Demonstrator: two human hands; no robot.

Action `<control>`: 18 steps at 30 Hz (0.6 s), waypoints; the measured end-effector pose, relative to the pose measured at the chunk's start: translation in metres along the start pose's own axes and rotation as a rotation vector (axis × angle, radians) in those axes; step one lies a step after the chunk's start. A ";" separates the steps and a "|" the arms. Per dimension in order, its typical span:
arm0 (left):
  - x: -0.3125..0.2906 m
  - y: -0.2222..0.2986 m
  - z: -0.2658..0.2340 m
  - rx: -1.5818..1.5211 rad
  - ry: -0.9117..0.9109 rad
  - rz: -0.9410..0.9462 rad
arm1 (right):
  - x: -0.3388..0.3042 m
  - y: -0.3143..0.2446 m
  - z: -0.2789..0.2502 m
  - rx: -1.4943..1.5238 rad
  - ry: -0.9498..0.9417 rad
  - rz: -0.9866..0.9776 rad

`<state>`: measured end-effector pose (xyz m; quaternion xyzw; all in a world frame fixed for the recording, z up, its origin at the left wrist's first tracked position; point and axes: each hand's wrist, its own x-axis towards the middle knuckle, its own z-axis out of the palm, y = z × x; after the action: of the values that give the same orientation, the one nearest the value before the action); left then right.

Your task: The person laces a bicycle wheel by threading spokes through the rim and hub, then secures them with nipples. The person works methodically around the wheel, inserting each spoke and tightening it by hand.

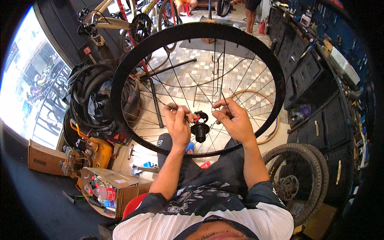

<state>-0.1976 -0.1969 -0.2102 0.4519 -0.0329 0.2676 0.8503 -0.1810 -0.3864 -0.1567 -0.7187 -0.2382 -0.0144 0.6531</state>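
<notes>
1. Nearest the camera is the person's white-and-dark shirt, with dark trousers beyond it.
2. A spoked bicycle wheel with a deep black rim spreads out ahead, the lower part of its rim crossing over the thighs; its black hub sits between the two hands.
3. The left hand is just left of the hub, fingers curled and thumb drawn in toward them – whether a spoke is pinched there, I cannot tell. A small red piece shows between its fingertips and the hub.
4. The right hand is on the hub's other side, among the spokes, forefinger and thumb bent with their tips near each other – what they hold, if anything, is too small to tell.
5. At left, a pile of black tyres lies behind a yellow machine; nearer is an open cardboard box with bottles.
6. At right, knobbly tyres stand beside dark cabinets.
</notes>
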 end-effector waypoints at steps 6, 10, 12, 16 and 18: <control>0.010 0.013 -0.018 0.346 -0.267 -0.175 | -0.041 -0.007 -0.024 -0.114 -0.119 -0.004; 0.023 0.040 -0.026 0.672 -0.361 -0.267 | -0.055 -0.015 -0.038 -0.190 -0.283 -0.098; 0.033 0.050 -0.026 0.750 -0.467 -0.337 | -0.061 -0.022 -0.041 -0.174 -0.359 -0.146; 0.049 0.057 -0.024 0.755 -0.626 -0.485 | -0.077 -0.028 -0.033 0.012 -0.385 -0.054; 0.057 0.057 -0.021 0.710 -0.645 -0.552 | -0.080 -0.035 -0.028 -0.040 -0.367 -0.002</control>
<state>-0.1808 -0.1307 -0.1630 0.7619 -0.0798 -0.1227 0.6310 -0.2567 -0.4381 -0.1462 -0.7218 -0.3535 0.1116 0.5844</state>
